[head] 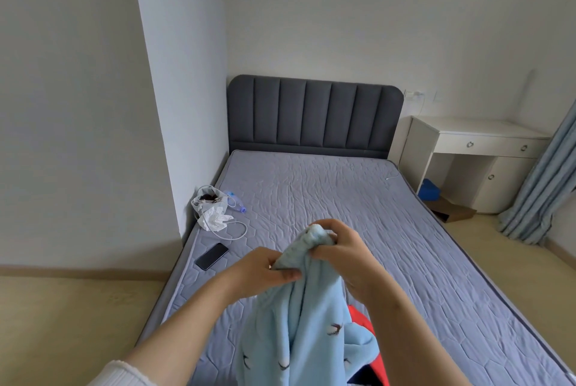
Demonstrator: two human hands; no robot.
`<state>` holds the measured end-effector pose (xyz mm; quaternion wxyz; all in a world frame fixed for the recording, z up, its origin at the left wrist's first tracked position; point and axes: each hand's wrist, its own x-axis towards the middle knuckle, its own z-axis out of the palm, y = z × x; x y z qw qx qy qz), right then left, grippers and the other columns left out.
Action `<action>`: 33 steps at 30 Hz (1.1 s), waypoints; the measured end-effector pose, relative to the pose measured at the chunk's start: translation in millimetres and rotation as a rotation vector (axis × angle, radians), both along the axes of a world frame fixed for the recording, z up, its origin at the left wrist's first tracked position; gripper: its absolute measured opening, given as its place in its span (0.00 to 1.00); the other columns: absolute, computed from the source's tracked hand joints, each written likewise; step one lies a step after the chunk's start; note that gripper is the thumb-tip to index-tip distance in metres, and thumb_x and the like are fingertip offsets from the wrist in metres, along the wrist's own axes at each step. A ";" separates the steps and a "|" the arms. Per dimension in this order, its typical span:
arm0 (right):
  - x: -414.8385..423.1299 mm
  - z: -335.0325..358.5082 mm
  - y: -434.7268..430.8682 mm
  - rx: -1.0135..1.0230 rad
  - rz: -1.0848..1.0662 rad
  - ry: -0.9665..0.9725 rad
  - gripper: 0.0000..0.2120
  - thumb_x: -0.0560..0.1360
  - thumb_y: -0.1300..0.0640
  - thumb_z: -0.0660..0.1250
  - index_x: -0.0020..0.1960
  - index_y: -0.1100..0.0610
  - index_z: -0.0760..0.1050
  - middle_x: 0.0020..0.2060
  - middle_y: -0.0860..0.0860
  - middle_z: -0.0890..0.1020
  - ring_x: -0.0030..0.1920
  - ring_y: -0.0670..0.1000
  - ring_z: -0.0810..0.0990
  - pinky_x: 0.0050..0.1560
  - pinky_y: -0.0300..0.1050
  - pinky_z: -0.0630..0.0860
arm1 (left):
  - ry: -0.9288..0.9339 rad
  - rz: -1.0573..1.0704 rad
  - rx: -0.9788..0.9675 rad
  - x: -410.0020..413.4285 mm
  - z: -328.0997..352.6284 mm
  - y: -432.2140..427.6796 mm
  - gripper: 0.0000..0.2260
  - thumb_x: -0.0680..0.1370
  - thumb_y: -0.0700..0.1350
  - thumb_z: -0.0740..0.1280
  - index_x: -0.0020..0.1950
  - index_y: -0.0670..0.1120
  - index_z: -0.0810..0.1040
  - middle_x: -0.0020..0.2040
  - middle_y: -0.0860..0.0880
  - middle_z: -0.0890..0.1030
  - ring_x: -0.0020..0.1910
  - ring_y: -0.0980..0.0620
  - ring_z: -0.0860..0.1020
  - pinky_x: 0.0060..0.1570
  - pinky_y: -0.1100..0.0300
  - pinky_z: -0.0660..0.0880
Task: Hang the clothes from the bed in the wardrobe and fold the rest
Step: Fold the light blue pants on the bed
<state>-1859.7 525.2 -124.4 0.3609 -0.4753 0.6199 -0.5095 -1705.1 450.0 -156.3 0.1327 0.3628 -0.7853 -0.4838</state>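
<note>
Right under me, both hands are up over the foot of the bed (pixel 358 198) with a light blue fleece garment (pixel 299 323) bunched between them. My left hand (pixel 265 273) pinches a fold of it, thumb on top, and my right hand (pixel 339 248) has its fingers curled tight round the top end, so the two hands sit close together, almost touching. The garment hangs down from them in long folds, small dark motifs on it, and a red piece of clothing (pixel 363 320) peeks out just behind its right edge. Further up the mattress, on the left side, I see a dark phone (pixel 212 256) lying flat, then a white cable (pixel 230 231) and a white bag (pixel 207 201) by the wall. Beyond that, the grey padded headboard (pixel 314 116), and to its right a white desk (pixel 473 148) beside a blue curtain (pixel 542 179).
</note>
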 end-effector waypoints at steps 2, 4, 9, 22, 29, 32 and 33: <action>-1.1 2.5 2.1 0.042 0.078 0.033 0.09 0.68 0.64 0.72 0.44 0.52 0.79 0.39 0.49 0.83 0.42 0.48 0.80 0.41 0.39 0.76 | 0.098 0.047 -0.042 -3.1 1.8 -0.2 0.10 0.75 0.44 0.69 0.34 0.50 0.75 0.26 0.59 0.70 0.27 0.64 0.67 0.28 0.72 0.62; 2.8 8.8 7.7 0.001 0.182 0.002 0.12 0.72 0.64 0.70 0.37 0.48 0.84 0.35 0.43 0.84 0.40 0.40 0.82 0.38 0.30 0.75 | 0.210 0.072 -0.050 -4.9 6.6 0.0 0.07 0.74 0.41 0.69 0.37 0.49 0.77 0.29 0.59 0.71 0.29 0.63 0.67 0.30 0.73 0.63; 6.9 34.2 -3.4 -0.138 0.085 -0.047 0.18 0.74 0.69 0.62 0.37 0.50 0.84 0.38 0.48 0.85 0.47 0.50 0.84 0.48 0.41 0.80 | 0.429 0.091 -0.086 -8.0 40.0 -5.1 0.11 0.74 0.37 0.70 0.43 0.54 0.80 0.35 0.61 0.81 0.36 0.66 0.76 0.40 0.73 0.73; -7.7 216.7 -57.9 -0.536 -0.229 -0.330 0.05 0.75 0.59 0.66 0.41 0.52 0.76 0.36 0.48 0.81 0.36 0.44 0.80 0.34 0.36 0.76 | 0.354 -0.099 -0.078 -0.5 174.6 -38.2 0.07 0.67 0.54 0.72 0.42 0.54 0.83 0.45 0.54 0.85 0.46 0.55 0.83 0.45 0.65 0.79; -16.2 281.8 -56.8 -0.683 -0.282 -0.358 0.05 0.74 0.59 0.68 0.41 0.51 0.76 0.38 0.48 0.81 0.38 0.45 0.80 0.40 0.38 0.78 | 0.263 0.093 -0.250 19.5 225.5 -68.8 0.02 0.74 0.47 0.70 0.42 0.51 0.81 0.38 0.57 0.83 0.38 0.59 0.81 0.42 0.66 0.76; -29.7 295.4 -54.0 -0.674 -0.306 -0.336 0.03 0.73 0.58 0.70 0.42 0.51 0.77 0.39 0.49 0.81 0.41 0.47 0.81 0.42 0.43 0.78 | 0.322 0.239 -0.399 27.0 271.0 -74.6 0.04 0.72 0.49 0.72 0.41 0.50 0.80 0.39 0.55 0.82 0.37 0.60 0.79 0.36 0.69 0.75; -35.0 299.2 -52.3 -0.676 -0.308 -0.319 0.03 0.72 0.58 0.70 0.42 0.52 0.77 0.40 0.50 0.82 0.42 0.48 0.81 0.41 0.43 0.78 | 0.324 0.270 -0.449 29.2 285.3 -75.4 0.04 0.71 0.49 0.73 0.40 0.50 0.80 0.39 0.55 0.82 0.36 0.60 0.79 0.34 0.69 0.75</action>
